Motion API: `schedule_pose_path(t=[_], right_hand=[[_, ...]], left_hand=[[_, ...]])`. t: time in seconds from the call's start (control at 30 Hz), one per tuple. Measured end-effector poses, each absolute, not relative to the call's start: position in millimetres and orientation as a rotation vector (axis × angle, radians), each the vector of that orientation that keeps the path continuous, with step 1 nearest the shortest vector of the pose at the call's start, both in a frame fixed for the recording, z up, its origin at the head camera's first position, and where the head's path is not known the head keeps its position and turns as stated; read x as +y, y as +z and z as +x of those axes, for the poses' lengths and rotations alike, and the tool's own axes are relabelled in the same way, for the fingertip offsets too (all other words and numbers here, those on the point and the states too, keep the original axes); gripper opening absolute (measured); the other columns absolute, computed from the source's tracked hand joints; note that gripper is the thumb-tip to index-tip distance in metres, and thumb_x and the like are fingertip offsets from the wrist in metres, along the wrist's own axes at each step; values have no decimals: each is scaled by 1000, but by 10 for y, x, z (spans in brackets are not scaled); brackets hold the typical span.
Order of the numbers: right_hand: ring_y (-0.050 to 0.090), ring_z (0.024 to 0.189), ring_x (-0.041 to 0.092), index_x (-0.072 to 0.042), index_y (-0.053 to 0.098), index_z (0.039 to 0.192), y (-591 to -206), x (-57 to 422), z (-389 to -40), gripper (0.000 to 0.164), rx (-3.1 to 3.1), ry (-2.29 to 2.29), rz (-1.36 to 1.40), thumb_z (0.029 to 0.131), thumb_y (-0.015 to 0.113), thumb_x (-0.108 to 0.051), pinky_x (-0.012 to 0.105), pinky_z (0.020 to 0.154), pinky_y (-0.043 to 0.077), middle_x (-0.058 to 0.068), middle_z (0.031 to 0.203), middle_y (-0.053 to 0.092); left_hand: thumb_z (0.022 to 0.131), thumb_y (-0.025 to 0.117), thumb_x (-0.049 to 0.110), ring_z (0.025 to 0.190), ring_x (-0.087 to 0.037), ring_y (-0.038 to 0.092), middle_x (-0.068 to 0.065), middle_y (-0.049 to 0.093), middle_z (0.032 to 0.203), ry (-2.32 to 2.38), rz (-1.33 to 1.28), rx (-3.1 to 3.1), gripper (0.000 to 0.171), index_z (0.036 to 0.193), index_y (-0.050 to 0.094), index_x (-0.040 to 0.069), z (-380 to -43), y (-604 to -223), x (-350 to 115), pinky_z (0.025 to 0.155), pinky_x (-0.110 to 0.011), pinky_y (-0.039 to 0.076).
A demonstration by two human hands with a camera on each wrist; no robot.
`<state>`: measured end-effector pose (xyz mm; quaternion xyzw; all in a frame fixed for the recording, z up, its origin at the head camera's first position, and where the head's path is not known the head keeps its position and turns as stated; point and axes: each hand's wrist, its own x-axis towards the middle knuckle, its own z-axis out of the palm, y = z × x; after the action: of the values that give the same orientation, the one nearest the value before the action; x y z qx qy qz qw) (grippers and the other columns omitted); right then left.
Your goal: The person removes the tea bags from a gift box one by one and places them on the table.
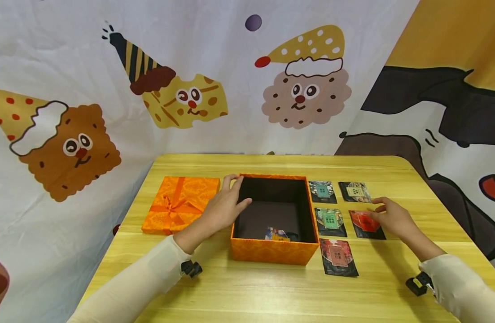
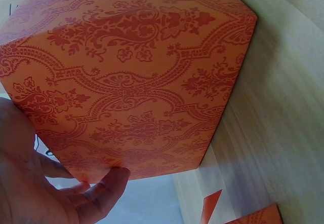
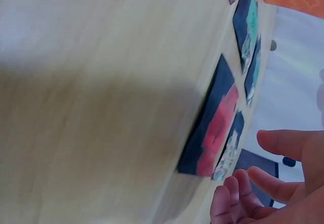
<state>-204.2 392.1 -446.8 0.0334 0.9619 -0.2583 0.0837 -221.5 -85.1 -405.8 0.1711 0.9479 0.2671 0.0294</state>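
Note:
My left hand grips the rim of an open orange gift box at its left side, thumb over the inside, fingertips on the outer wall. The left wrist view shows that patterned wall close up. Inside the box, on the dark floor, lies a small packet, partly hidden by the front wall. My right hand hovers at the right edge of a red packet, fingers loosely bent and holding nothing. In the right wrist view thumb and fingers stand apart from the red packet.
Right of the box lie a teal packet, a pale yellow packet, a green packet and a pinkish-red packet. At left sits the ribboned orange lid. A cartoon-printed cloth hangs behind the wooden table.

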Motion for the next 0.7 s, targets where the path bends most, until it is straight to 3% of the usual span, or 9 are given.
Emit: schedule_pose_path(t=[0.37, 0.7], right_hand=[[68, 91, 40, 12, 45, 143, -4328, 3618, -1999, 59, 2864, -881, 65, 103, 65, -27, 39, 64, 55, 40, 125, 56], [63, 111, 52, 9, 49, 141, -4211, 3323, -1999, 51, 2891, -910, -61, 103, 66, -21, 53, 80, 57, 31, 118, 63]], left_hand=[[105, 61, 40, 52, -18, 46, -14, 25, 162, 824, 533, 2924, 77, 165, 25, 9, -2220, -4053, -850, 47, -28, 39], [105, 61, 41, 53, -18, 47, -15, 25, 162, 825, 535, 2924, 77, 165, 25, 9, -2222, -4057, -854, 48, -28, 39]])
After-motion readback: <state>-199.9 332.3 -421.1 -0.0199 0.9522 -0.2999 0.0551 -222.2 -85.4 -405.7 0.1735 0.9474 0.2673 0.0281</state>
